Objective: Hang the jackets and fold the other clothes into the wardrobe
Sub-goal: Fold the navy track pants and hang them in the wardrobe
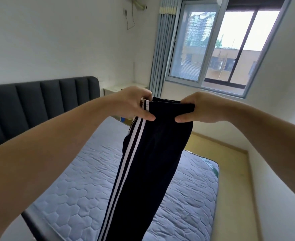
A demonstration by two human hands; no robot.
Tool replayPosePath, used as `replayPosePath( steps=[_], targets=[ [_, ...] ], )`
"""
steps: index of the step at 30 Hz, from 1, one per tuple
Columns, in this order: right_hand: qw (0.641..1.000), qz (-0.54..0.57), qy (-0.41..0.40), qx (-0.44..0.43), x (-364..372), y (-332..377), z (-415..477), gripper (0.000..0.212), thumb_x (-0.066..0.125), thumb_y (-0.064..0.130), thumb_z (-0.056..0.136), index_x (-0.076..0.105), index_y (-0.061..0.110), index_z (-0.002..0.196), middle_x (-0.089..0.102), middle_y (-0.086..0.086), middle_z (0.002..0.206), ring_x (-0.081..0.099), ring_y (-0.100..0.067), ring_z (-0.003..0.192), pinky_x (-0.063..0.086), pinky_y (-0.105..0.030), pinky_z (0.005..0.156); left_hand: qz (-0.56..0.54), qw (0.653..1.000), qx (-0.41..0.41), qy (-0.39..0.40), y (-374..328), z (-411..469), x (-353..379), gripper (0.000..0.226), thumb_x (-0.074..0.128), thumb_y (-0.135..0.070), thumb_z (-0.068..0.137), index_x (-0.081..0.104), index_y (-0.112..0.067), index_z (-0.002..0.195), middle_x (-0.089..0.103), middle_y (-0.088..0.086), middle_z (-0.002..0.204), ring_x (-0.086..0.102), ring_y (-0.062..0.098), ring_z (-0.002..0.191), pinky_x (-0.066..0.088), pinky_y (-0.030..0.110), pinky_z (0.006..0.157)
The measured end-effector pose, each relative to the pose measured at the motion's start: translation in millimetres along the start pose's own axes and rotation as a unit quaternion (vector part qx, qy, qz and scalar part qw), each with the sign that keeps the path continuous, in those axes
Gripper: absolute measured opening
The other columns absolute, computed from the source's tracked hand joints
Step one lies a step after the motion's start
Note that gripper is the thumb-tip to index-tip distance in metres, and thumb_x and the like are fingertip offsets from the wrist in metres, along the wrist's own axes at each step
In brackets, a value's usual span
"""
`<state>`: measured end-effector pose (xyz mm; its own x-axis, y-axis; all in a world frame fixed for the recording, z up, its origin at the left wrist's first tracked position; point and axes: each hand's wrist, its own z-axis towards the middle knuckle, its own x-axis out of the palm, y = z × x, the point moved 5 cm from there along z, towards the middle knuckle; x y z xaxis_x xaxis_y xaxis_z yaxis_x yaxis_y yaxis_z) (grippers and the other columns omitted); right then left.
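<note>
Dark track trousers (150, 153), soft knit, two white stripes down one seam, held up in the air over the bed and hanging long and narrow past the bottom edge. Left hand (134, 103) pinches the waistband at the striped side; right hand (198, 108) grips the opposite end, thumb underneath. Below: a bare mattress (77, 188), pale blue, quilted in hexagons. Padded charcoal headboard (39, 103) (vertical channels). White walls, sliding window (221, 47), pleated blue curtain (164, 49), pale wood floor (233, 171).
</note>
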<state>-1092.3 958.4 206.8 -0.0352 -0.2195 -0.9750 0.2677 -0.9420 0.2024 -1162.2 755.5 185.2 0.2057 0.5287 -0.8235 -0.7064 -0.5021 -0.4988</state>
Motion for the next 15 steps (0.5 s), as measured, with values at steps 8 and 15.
replayPosePath(
  steps=[8,15],
  targets=[
    [0.999,-0.020,-0.046,0.011,-11,-18,24,0.023,0.077,0.047,0.081,0.060,0.032,0.074,0.062,0.013,0.068,0.059,-0.003,0.067,0.036,-0.024,0.057,-0.011,0.998,-0.001,-0.064,10,29,-1,0.028,0.087,-0.029,0.074,0.063,-0.027,0.086,0.066,-0.022,0.070,0.060,-0.004,0.060,0.047,0.014,0.057],
    [0.988,0.142,-0.033,0.055,1,-46,30,0.030,0.083,0.025,0.078,0.054,0.021,0.080,0.057,0.006,0.069,0.055,-0.012,0.062,0.043,-0.024,0.054,-0.107,0.992,-0.054,-0.025,29,44,14,0.079,0.091,-0.033,0.068,0.047,-0.039,0.132,0.060,-0.008,0.108,0.064,0.005,0.089,0.056,0.023,0.075]
  ],
)
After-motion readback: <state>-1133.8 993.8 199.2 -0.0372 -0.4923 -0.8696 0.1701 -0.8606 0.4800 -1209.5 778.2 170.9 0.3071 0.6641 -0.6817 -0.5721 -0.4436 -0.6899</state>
